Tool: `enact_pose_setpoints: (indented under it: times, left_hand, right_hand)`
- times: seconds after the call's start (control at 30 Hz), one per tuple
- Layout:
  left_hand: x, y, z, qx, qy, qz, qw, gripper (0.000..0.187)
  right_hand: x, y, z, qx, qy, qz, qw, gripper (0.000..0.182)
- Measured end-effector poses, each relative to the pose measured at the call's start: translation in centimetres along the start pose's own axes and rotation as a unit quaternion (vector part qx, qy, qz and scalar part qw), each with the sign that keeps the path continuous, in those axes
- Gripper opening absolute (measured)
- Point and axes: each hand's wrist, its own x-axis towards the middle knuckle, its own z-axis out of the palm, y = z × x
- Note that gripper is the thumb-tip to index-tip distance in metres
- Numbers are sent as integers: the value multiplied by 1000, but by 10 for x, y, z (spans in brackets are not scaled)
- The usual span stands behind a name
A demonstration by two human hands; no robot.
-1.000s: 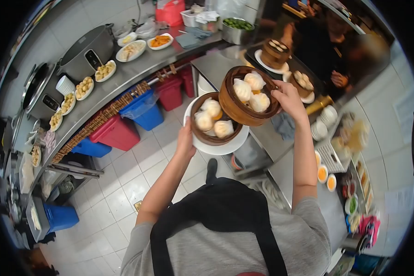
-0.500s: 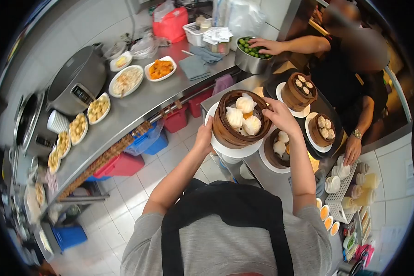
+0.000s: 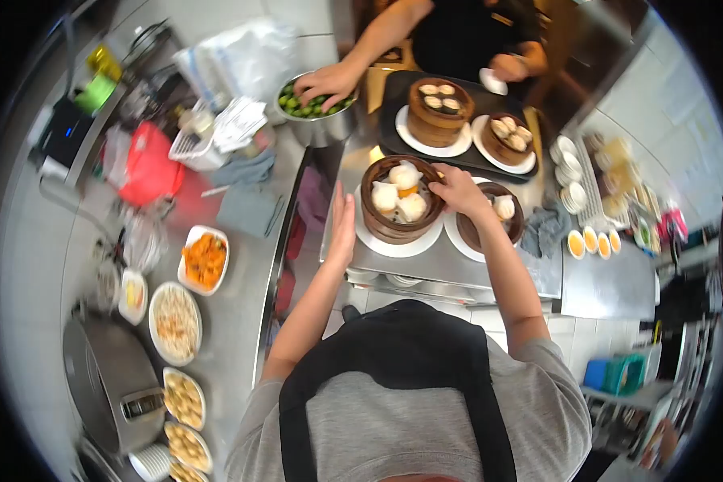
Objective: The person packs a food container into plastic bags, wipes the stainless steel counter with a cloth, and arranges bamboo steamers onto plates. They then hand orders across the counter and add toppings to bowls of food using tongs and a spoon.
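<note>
Head view: we note a round bamboo steamer (image 3: 387, 232), brown and slatted-smooth, seated on a glossy white plate (image 3: 416, 247) on the brushed steel counter (image 3: 542, 277). Our right hand (image 3: 458, 193) grips its right rim, fingers curled over the edge; our left hand (image 3: 342, 233) is flat, fingers extended and holding nothing, at the plate's left side, though we cannot tell whether it touches.

Contents: we count three pale, pleated dumplings (image 3: 412, 207) in the steamer. Just right, a second steamer (image 3: 467, 231) on its own plate sits partly behind our forearm, a pale dumpling visible inside. Beyond, a matte black tray (image 3: 390, 95) bears a taller steamer (image 3: 435, 128) and a smaller steamer (image 3: 502, 150), both filled, each on a white plate. A co-worker's hand (image 3: 329, 84) reaches into a cylindrical metal pot (image 3: 323, 132) of round green fruit (image 3: 305, 109). At left, a white dish (image 3: 193, 283) holds glistening orange chunks (image 3: 203, 261).

Writing: we find printed lines on white paper slips (image 3: 239, 124), too small to read
</note>
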Motion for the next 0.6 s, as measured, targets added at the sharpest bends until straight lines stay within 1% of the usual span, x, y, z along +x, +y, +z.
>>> enact_pose_setpoints:
  times: [0.03,0.1,0.17,0.2,0.23,0.27,0.3,0.37,0.43,0.47,0.5,0.53,0.57,0.6]
  left_hand:
    - [2,4,3,13,-30,15,999,68]
    - [2,5,11,39,-73,54,995,69]
    - [1,2,21,59,-98,100,988,69]
    - [3,0,25,64,-106,115,986,69]
    - [6,1,28,63,-116,124,983,70]
    - [10,2,29,64,-126,130,981,70]
    - [16,3,30,63,-136,136,979,70]
    - [27,5,29,62,-152,144,976,71]
    - [32,8,22,60,-153,161,973,71]
    - [31,13,15,126,-125,170,969,69]
    - [28,19,6,193,-95,176,961,69]
    - [17,28,-5,201,-83,200,955,61]
    - [10,32,-20,196,-85,220,952,57]
    - [4,34,-36,191,-88,241,947,53]
  right_hand:
    - [-2,6,2,4,-17,61,998,41]
    - [-11,8,4,-25,31,38,999,45]
    - [-22,6,4,-20,58,-2,998,48]
    - [-23,8,2,-5,33,6,999,47]
    - [-26,6,1,-12,33,29,999,44]
    - [-22,29,7,-32,33,38,998,39]
    - [-22,29,1,-52,20,16,998,40]
    - [-18,6,-26,-81,-49,77,993,40]
    - [10,14,-54,-142,-52,-23,988,49]
    - [24,-31,-79,-229,-100,27,968,51]
    - [38,-60,-95,-205,-79,-17,975,53]
    - [64,-66,-110,-248,-36,-81,965,52]
    - [87,-107,-131,-253,-96,-83,959,51]
    - [120,-105,-149,-321,-22,-204,925,49]
